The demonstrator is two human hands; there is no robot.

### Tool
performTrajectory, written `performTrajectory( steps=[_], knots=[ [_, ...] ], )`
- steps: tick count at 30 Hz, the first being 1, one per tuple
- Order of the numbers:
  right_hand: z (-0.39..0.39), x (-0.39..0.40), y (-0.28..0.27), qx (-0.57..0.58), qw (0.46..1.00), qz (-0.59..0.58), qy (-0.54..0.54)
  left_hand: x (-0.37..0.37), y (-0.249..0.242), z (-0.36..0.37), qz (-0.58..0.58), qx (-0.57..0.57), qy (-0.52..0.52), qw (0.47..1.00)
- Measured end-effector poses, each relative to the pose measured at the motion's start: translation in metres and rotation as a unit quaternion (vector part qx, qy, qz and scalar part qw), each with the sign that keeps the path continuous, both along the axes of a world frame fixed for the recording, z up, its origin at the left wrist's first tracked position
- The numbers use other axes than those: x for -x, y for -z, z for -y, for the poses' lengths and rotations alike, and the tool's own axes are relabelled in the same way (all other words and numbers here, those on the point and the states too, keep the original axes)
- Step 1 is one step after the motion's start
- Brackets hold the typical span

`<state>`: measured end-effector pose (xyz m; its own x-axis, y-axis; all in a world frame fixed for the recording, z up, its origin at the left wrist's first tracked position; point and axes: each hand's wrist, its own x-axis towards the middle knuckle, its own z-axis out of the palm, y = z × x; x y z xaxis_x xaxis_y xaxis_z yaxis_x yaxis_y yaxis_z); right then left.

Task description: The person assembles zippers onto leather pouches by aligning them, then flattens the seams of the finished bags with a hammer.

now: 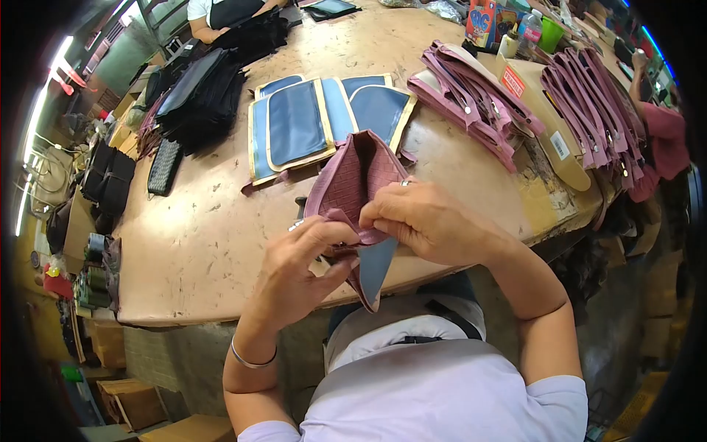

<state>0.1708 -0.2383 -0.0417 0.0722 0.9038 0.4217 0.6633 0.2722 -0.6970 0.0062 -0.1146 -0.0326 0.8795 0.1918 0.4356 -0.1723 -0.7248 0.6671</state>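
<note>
Between my two hands is a mauve woven-textured pouch (342, 180), its mouth spread apart and facing up, with a blue piece (376, 265) showing at its lower end. My left hand (305, 261) pinches the near left edge of the pouch. On the other side, the bent fingers of my right hand (420, 217) grip its near right edge. Just beyond the pouch lie several blue panels with cream borders (296, 125), overlapping on the table.
Stacked mauve pieces with zippers (471, 103) lie at the right, beside a cardboard piece (556, 140). Black pieces (199, 96) are piled at the left, near a dark woven case (165, 168). A bottle (530, 28) stands at the back right. Across the table (191, 250), another person's hand (213, 34) rests by black material.
</note>
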Motion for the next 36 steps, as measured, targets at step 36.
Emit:
performTrajectory(
  steps=[36],
  knots=[
    [-0.009, -0.046, 0.001, 0.112, 0.989, 0.074, -0.067, 0.006, 0.022, -0.022, 0.078, 0.049, 0.009, 0.996]
  ],
)
